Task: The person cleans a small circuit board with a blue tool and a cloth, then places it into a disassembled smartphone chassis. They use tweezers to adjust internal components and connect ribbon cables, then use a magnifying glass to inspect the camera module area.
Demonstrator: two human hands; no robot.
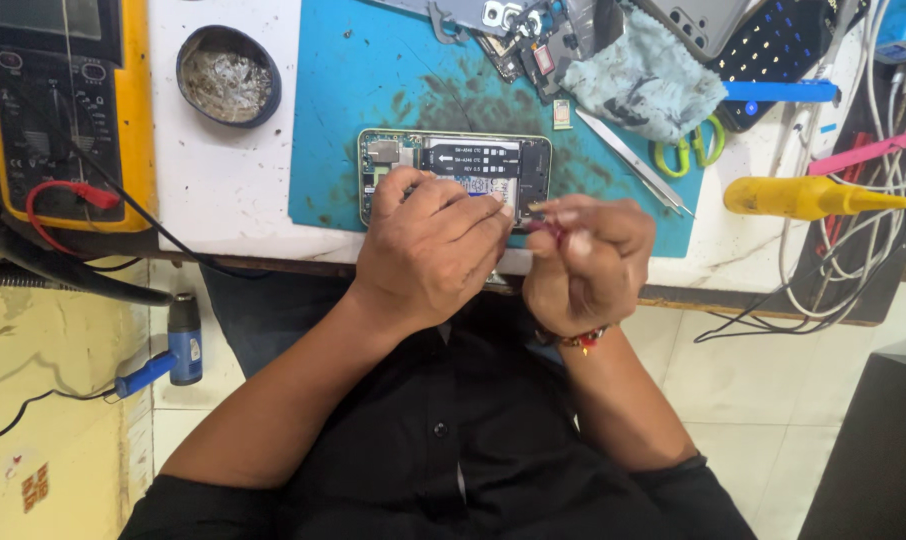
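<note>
An opened phone (pixel 453 165) with its back cover off lies on a blue work mat (pixel 363 90), showing its battery and boards. My left hand (pixel 428 250) rests curled on the phone's near edge, fingers pressing down on it. My right hand (pixel 583 265) is closed around a small reddish tool whose metal tip (pixel 535 207) points at the phone's lower right corner. A thread bracelet sits on my right wrist.
A yellow multimeter (pixel 63 110) with red lead stands at left, a round tin (pixel 228 75) beside it. Tweezers (pixel 633 165), green-handled scissors (pixel 688 150), a dirty cloth (pixel 643 80), phone parts, a yellow tool (pixel 803 197) and white cables lie at right. A blue-handled tool (pixel 178 350) hangs below the table.
</note>
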